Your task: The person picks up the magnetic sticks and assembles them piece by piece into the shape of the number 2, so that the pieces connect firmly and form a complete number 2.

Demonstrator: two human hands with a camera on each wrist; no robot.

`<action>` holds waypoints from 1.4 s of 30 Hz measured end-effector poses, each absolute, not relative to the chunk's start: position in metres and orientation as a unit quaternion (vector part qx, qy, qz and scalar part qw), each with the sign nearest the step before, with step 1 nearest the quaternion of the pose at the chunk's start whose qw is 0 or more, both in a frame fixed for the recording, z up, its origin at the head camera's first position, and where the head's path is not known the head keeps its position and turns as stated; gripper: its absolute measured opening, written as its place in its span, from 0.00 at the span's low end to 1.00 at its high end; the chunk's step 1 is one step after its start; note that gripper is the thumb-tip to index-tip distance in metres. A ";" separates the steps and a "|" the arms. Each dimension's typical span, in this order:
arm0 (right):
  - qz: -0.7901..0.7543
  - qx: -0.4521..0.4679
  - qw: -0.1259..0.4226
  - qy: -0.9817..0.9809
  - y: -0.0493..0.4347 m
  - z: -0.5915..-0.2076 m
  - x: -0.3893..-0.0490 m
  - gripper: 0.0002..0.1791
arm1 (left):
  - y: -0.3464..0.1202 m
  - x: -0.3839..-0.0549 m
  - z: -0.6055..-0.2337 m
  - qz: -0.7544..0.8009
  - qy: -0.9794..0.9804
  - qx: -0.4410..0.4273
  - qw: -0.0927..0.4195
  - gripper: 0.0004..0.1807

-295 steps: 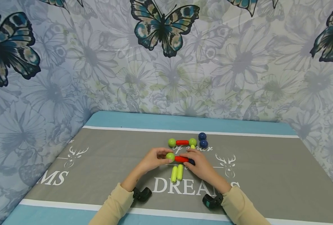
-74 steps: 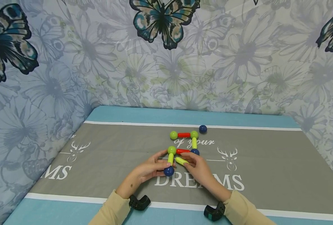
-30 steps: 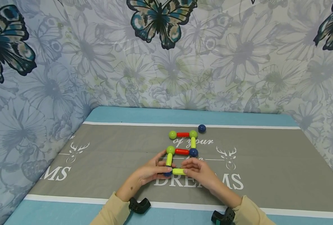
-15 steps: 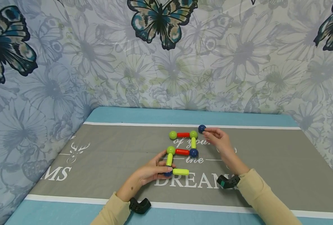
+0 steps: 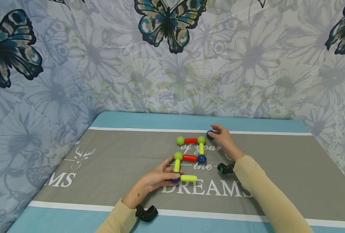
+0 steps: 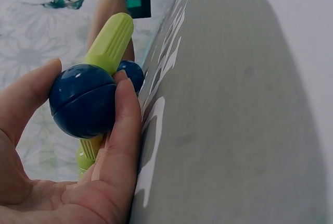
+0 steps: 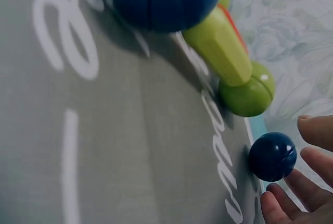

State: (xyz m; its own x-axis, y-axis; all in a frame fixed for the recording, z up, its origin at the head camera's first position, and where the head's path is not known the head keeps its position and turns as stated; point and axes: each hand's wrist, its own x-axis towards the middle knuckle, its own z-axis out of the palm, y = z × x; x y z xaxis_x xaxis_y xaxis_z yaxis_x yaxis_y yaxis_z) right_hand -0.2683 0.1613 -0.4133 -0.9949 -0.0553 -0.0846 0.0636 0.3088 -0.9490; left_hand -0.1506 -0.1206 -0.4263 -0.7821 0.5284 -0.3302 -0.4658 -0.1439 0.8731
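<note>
My left hand (image 5: 157,176) pinches a blue ball (image 6: 83,100) between thumb and fingers at the near corner of a chain of balls and rods. From that ball a yellow-green rod (image 5: 188,178) points right, its right end bare. Another yellow-green rod (image 5: 176,166) runs back to a green ball (image 5: 178,156). Beyond it the chain goes on through a red rod (image 5: 189,158), a blue ball (image 5: 201,159), a yellow-green rod and a second red rod. At the far right my right hand (image 5: 223,139) has its fingers spread around a loose blue ball (image 7: 272,156), thumb apart from it.
The pieces lie on a grey cloth (image 5: 117,149) with white lettering, set on a light blue table (image 5: 160,118). A patterned backdrop (image 5: 248,77) with butterflies stands behind. Each wrist carries a black camera, such as the left one (image 5: 147,213).
The chain has grown toward me with yellow-green rods and a blue ball. My right hand has let go of the last rod and moved back to the loose blue ball. My left hand stays put lately.
</note>
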 end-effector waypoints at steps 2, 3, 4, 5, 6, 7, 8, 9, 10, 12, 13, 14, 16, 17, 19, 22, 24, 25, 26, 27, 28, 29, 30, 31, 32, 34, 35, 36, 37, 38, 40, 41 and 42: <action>-0.575 0.001 0.054 0.816 0.160 -0.415 -0.271 0.27 | -0.120 -0.151 -0.427 0.755 0.566 0.026 0.330 0.50; -0.566 -0.001 0.055 0.822 0.160 -0.416 -0.272 0.26 | -0.120 -0.151 -0.428 0.754 0.567 0.027 0.330 0.50; -0.553 -0.003 0.053 0.831 0.159 -0.416 -0.272 0.25 | -0.120 -0.151 -0.428 0.754 0.567 0.028 0.331 0.50; -0.541 -0.004 0.050 0.840 0.159 -0.416 -0.273 0.24 | -0.119 -0.151 -0.429 0.753 0.567 0.031 0.332 0.50; -0.530 -0.004 0.047 0.847 0.158 -0.416 -0.273 0.23 | -0.119 -0.151 -0.429 0.752 0.567 0.033 0.333 0.50; -0.519 -0.005 0.044 0.854 0.158 -0.417 -0.274 0.22 | -0.119 -0.152 -0.429 0.752 0.567 0.037 0.334 0.50; -0.510 -0.006 0.040 0.859 0.158 -0.417 -0.274 0.21 | -0.119 -0.152 -0.429 0.752 0.566 0.039 0.335 0.50; -0.504 -0.008 0.037 0.863 0.158 -0.417 -0.273 0.21 | -0.119 -0.152 -0.429 0.751 0.566 0.042 0.336 0.50; -0.502 -0.010 0.034 0.864 0.158 -0.417 -0.273 0.20 | -0.119 -0.153 -0.429 0.751 0.566 0.045 0.337 0.49; -0.508 -0.015 0.029 0.861 0.160 -0.418 -0.272 0.20 | -0.119 -0.153 -0.428 0.750 0.568 0.047 0.336 0.49; -0.512 -0.017 0.028 0.858 0.161 -0.418 -0.271 0.20 | -0.119 -0.153 -0.428 0.750 0.569 0.048 0.335 0.49; -0.518 -0.018 0.025 0.855 0.162 -0.419 -0.269 0.20 | -0.119 -0.153 -0.428 0.749 0.570 0.047 0.335 0.49; -0.532 -0.021 0.022 0.846 0.165 -0.419 -0.265 0.20 | -0.118 -0.153 -0.428 0.749 0.571 0.045 0.333 0.49; -0.538 -0.023 0.021 0.842 0.167 -0.419 -0.262 0.21 | -0.118 -0.152 -0.428 0.749 0.571 0.043 0.332 0.49; -0.553 -0.025 0.022 0.832 0.171 -0.417 -0.253 0.21 | -0.118 -0.152 -0.428 0.750 0.571 0.039 0.330 0.49; -0.568 -0.034 0.022 0.822 0.177 -0.412 -0.236 0.23 | -0.117 -0.151 -0.428 0.751 0.572 0.037 0.327 0.49; -0.577 -0.036 0.026 0.816 0.180 -0.408 -0.221 0.24 | -0.117 -0.151 -0.428 0.750 0.574 0.036 0.325 0.49; -0.579 -0.037 0.030 0.814 0.181 -0.407 -0.213 0.24 | -0.117 -0.151 -0.428 0.750 0.575 0.036 0.324 0.49; -0.579 -0.039 0.033 0.813 0.181 -0.406 -0.205 0.24 | -0.117 -0.150 -0.429 0.750 0.576 0.036 0.324 0.49; -0.583 -0.042 0.039 0.810 0.181 -0.405 -0.197 0.25 | -0.117 -0.150 -0.429 0.750 0.576 0.036 0.323 0.49; -0.584 -0.040 0.047 0.809 0.181 -0.405 -0.189 0.25 | -0.117 -0.150 -0.429 0.749 0.577 0.035 0.323 0.49; -0.583 -0.040 0.054 0.809 0.180 -0.405 -0.182 0.25 | -0.117 -0.150 -0.428 0.749 0.578 0.035 0.322 0.49; -0.585 -0.042 0.062 0.808 0.179 -0.406 -0.175 0.25 | -0.117 -0.150 -0.428 0.748 0.579 0.035 0.323 0.50; -0.587 -0.043 0.070 0.805 0.178 -0.406 -0.168 0.25 | -0.117 -0.150 -0.428 0.748 0.580 0.036 0.322 0.50; -0.590 -0.047 0.076 0.802 0.176 -0.406 -0.163 0.25 | -0.116 -0.150 -0.427 0.748 0.580 0.036 0.322 0.50; -0.597 -0.050 0.093 0.796 0.172 -0.406 -0.153 0.25 | -0.115 -0.150 -0.427 0.748 0.580 0.037 0.321 0.50; -0.602 -0.054 0.098 0.791 0.171 -0.407 -0.149 0.25 | -0.114 -0.150 -0.427 0.748 0.580 0.037 0.320 0.50; -0.605 -0.058 0.104 0.787 0.169 -0.407 -0.146 0.24 | -0.113 -0.149 -0.427 0.749 0.580 0.037 0.319 0.50; -0.609 -0.061 0.109 0.784 0.167 -0.408 -0.144 0.24 | -0.112 -0.149 -0.428 0.750 0.579 0.037 0.317 0.49; -0.612 -0.066 0.112 0.780 0.165 -0.409 -0.142 0.23 | -0.112 -0.149 -0.428 0.751 0.579 0.035 0.316 0.49; -0.616 -0.067 0.115 0.776 0.162 -0.412 -0.138 0.22 | -0.110 -0.149 -0.429 0.752 0.579 0.032 0.313 0.49; -0.617 -0.070 0.113 0.776 0.161 -0.414 -0.137 0.21 | -0.110 -0.149 -0.429 0.752 0.580 0.031 0.311 0.49; -0.617 -0.069 0.114 0.776 0.161 -0.416 -0.136 0.21 | -0.109 -0.148 -0.429 0.753 0.580 0.029 0.309 0.49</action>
State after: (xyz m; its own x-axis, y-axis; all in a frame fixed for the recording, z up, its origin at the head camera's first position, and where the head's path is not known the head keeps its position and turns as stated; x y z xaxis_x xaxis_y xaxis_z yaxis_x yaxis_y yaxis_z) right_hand -0.1358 0.1605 -0.4158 -0.9645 -0.2479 -0.0913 0.0330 0.2300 -0.9726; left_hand -0.1481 -0.1094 -0.4291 -0.8069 0.5000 -0.3147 -0.4323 -0.1367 0.8913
